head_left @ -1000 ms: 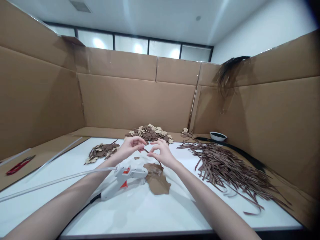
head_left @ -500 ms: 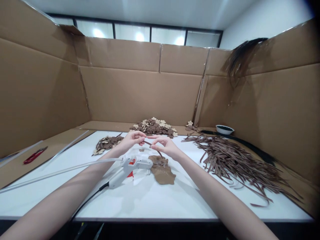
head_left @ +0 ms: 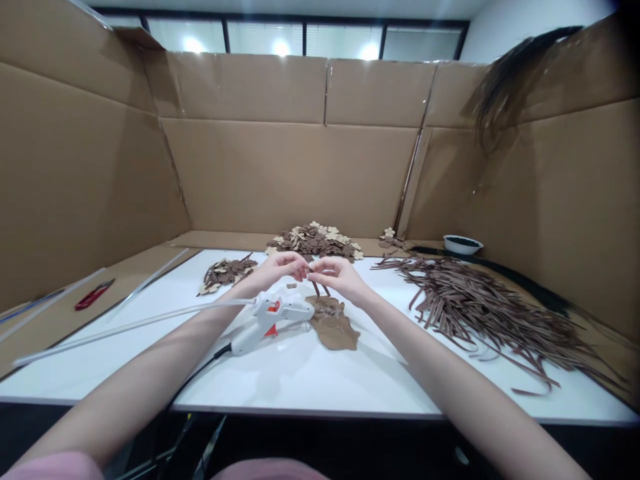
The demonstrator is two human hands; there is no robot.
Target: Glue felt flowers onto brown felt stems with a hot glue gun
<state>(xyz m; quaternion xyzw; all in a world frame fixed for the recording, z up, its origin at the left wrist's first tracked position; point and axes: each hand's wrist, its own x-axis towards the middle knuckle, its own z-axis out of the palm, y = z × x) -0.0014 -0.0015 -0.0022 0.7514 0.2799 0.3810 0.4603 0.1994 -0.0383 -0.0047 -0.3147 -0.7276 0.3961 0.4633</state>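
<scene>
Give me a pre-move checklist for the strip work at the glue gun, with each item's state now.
1. Brown strip pinched by both left hand and right hand: ok.
2. Glue gun lying on the white table, not in either hand: ok.
3. Glue gun nozzle touching the brown paper scrap: cannot tell.
4. Pile of brown strips on the right hand's side: ok.
5. Red scissors lying off to the left, apart from both hands: ok.
</scene>
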